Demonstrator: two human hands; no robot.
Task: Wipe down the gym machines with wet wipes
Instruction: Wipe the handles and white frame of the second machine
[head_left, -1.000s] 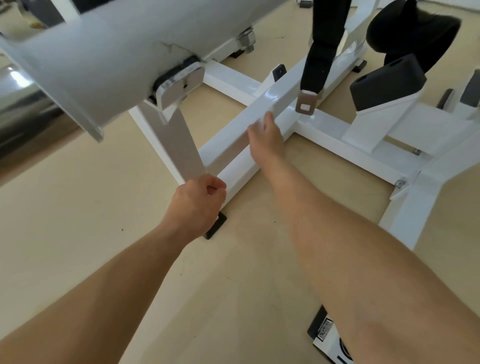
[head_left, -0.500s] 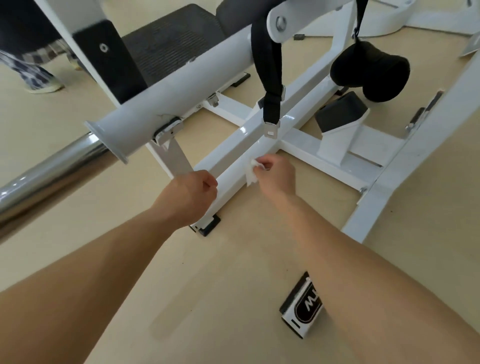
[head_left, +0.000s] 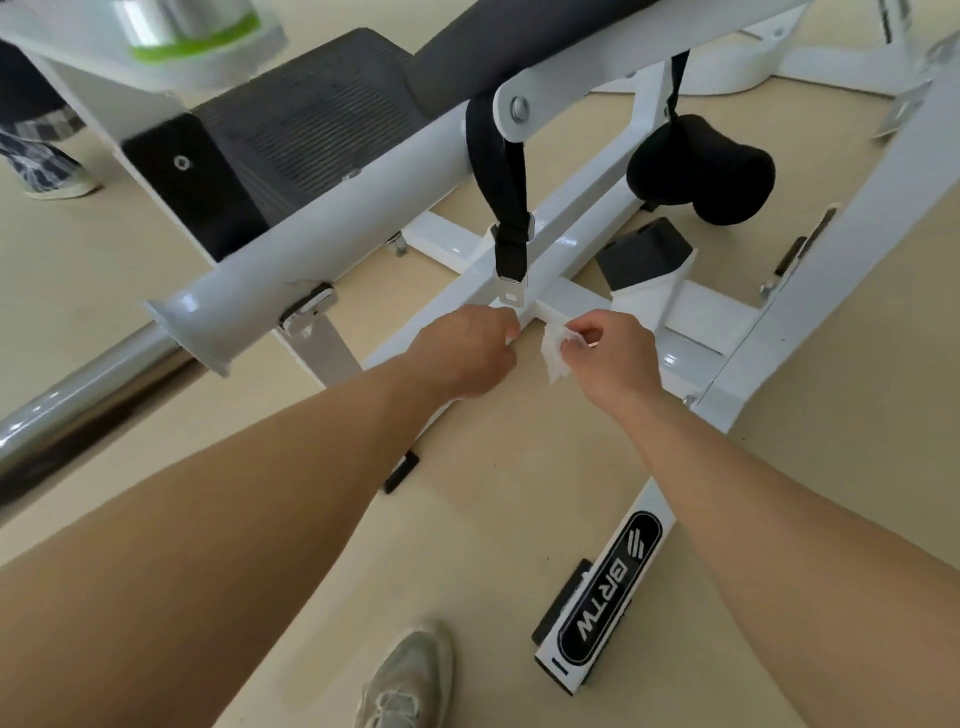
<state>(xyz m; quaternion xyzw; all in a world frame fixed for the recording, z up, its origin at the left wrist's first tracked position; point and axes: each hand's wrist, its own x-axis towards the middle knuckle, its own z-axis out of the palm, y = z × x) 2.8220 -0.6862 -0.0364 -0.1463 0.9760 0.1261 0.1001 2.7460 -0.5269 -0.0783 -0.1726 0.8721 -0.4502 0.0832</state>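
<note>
Setting: gym. White steel machine frame (head_left: 566, 244) stands on beige floor (head_left: 493, 519). Chrome bar (head_left: 78, 395), black foam roller pad (head_left: 701, 166), ribbed black footplate (head_left: 311, 119), hanging buckle strap (head_left: 506, 208) noted.

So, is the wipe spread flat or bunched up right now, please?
Bunched up: the wipe hangs crumpled from the right hand, pinched at its top.
</note>
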